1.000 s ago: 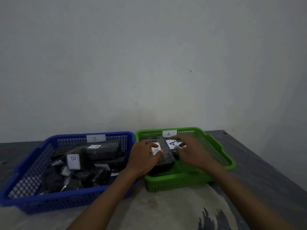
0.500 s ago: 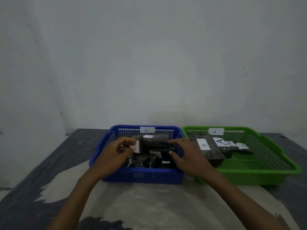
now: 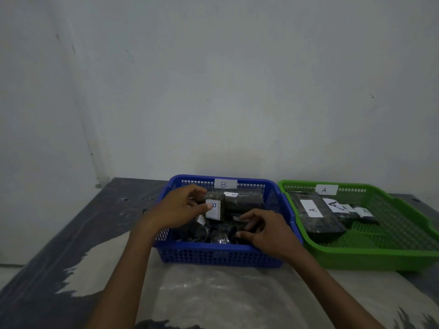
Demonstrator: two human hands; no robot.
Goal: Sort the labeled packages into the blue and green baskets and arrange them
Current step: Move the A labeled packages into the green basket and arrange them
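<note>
The blue basket (image 3: 221, 255), tagged B on its back rim, holds several dark wrapped packages with white B labels. My left hand (image 3: 175, 210) grips one upright package (image 3: 215, 207) with a B label, thumb on the label. My right hand (image 3: 263, 230) reaches into the basket's right front, its curled fingers around another dark package (image 3: 247, 227). The green basket (image 3: 380, 256), tagged A, stands to the right with several A-labelled packages (image 3: 316, 217) lying flat in its left and back part.
Both baskets sit side by side on a dark, patchy grey table (image 3: 213, 298) against a pale wall (image 3: 213, 91). The table's left edge runs diagonally at the left, with a wall corner behind it.
Both hands left the green basket and went into the blue one. The left hand took hold of the B-labelled package and the right hand dropped lower onto another package.
</note>
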